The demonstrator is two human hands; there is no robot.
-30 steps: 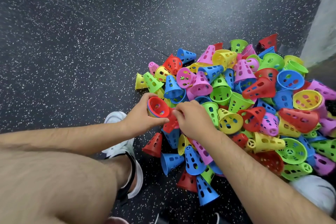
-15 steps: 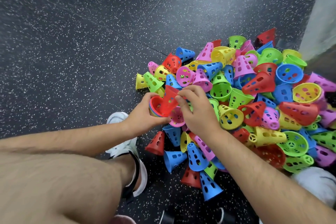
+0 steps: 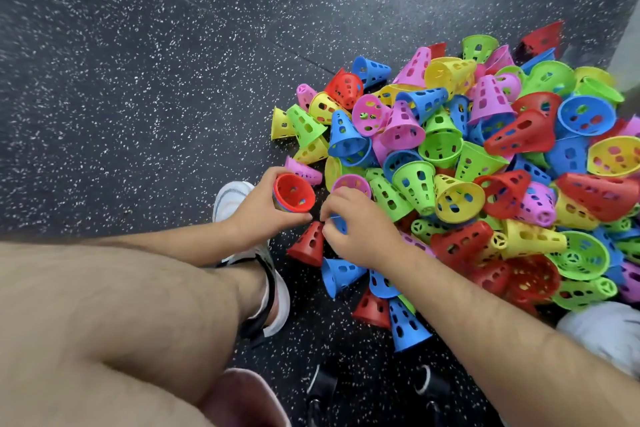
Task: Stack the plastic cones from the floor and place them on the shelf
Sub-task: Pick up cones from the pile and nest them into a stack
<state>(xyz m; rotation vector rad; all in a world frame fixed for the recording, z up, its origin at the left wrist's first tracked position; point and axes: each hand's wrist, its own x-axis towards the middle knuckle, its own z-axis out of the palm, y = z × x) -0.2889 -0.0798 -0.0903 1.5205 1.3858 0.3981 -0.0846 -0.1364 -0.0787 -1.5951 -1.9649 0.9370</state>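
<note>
1. Right now my left hand point(image 3: 258, 215) is wrapped around a short stack of cones point(image 3: 293, 192), fingers and thumb curled about its side. The stack's open mouth tilts up toward me. The innermost cone is red, and rims of other colours, blue among them, show beneath it.
2. That stack sits in my grasp at the near left edge of the pile of cones point(image 3: 450, 149), just right of my white shoe point(image 3: 232, 196).
3. My right hand point(image 3: 363, 232) is palm-down just right of the stack. Its fingers curl downward and their tips come close to my left thumb.
4. Beneath those fingers a sliver of a blue cone point(image 3: 338, 224) shows. I cannot tell whether I have it pinched or am only touching it.
5. A red cone point(image 3: 309, 243) stands tip-up on the speckled dark floor point(image 3: 138, 97), just near of both hands, with its tip right below my right thumb.
6. A pink cone point(image 3: 304, 170) lies on its side just far of the stack.
7. The pile spreads right and far from my hands in red, blue, green, yellow and pink. The cones are all perforated and jumbled together, some lying on their sides and some mouth-up.
8. My bare left leg point(image 3: 104, 305) fills the near left.
</note>
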